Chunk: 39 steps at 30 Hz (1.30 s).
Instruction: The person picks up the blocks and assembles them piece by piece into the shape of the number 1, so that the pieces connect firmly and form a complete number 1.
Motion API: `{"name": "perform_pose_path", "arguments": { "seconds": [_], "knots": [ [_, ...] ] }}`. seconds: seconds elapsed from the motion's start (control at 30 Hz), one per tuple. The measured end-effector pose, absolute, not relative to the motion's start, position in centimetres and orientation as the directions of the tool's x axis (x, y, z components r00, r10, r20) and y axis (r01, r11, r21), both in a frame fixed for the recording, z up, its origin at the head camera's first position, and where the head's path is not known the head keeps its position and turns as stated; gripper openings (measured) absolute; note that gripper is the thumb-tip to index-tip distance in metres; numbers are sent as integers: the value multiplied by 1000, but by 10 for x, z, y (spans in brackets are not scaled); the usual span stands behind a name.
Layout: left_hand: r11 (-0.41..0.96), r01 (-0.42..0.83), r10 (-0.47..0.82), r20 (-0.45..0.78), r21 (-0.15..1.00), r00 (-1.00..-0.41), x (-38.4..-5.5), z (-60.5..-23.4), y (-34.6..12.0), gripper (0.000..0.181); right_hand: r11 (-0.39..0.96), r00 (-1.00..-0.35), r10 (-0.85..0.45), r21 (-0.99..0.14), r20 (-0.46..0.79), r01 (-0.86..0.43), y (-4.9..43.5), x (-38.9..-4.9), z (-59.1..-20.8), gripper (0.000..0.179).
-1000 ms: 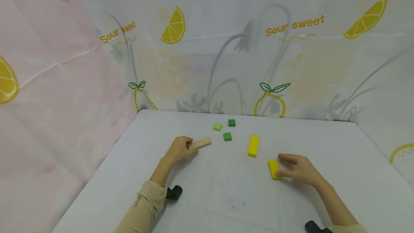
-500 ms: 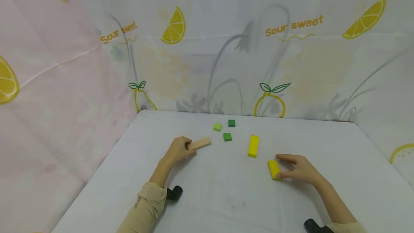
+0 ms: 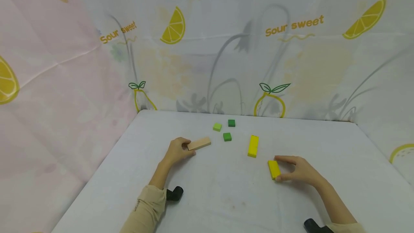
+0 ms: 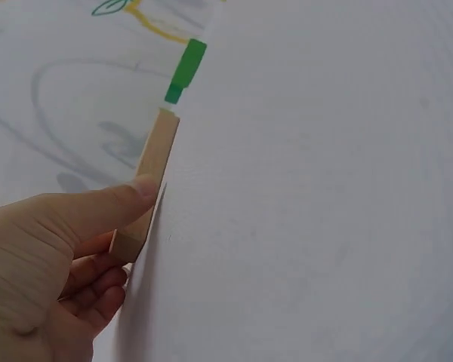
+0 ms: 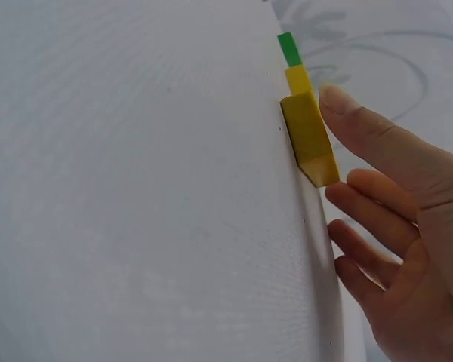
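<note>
My left hand [image 3: 177, 150] is around the near end of a pale wooden block [image 3: 199, 143] lying on the table. In the left wrist view its thumb overlaps the side of that block [image 4: 157, 154], while the other fingers bend loosely below. Over on the right, my right hand [image 3: 302, 170] has thumb and forefinger spread beside a short yellow block [image 3: 273, 170]. The right wrist view puts the thumb tip just beside the yellow block [image 5: 306, 139], with the remaining fingers relaxed under it.
A longer yellow block [image 3: 253, 146] lies between the hands, farther back. Beyond it are a light green block [image 3: 217, 127], a dark green block [image 3: 231, 123] and a mid-green block [image 3: 227, 137]. A printed cloth [image 3: 207, 64] hangs behind the white table [image 3: 220, 190].
My left hand has slid slightly back toward the left along the wooden block, which stays put. The right thumb and forefinger have shifted slightly left and toward me, off the short yellow block's top.
</note>
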<state>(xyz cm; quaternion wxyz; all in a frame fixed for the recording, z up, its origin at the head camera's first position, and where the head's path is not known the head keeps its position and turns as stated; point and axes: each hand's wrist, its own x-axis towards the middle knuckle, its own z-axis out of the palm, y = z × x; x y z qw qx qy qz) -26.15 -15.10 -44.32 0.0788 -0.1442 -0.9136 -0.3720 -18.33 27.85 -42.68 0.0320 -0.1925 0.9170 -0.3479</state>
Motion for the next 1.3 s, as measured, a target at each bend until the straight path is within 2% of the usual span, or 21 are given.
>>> {"name": "perform_pose_path", "arguments": {
  "seconds": [0.43, 0.8, 1.3],
  "knots": [
    [590, 342, 163, 307, 731, -938, -260, -456, -154, 46, 661, -917, -385, -661, 107, -355, 280, -182, -431, 66],
    [607, 327, 164, 288, 724, -943, -261, -454, -153, 35, 652, -905, -409, -657, 117, -379, 280, -181, -431, 64],
    [641, 284, 168, 231, 713, -958, -260, -445, -151, 32, 646, -896, -437, -667, 77, -373, 281, -184, -428, 67]
  ]
}}
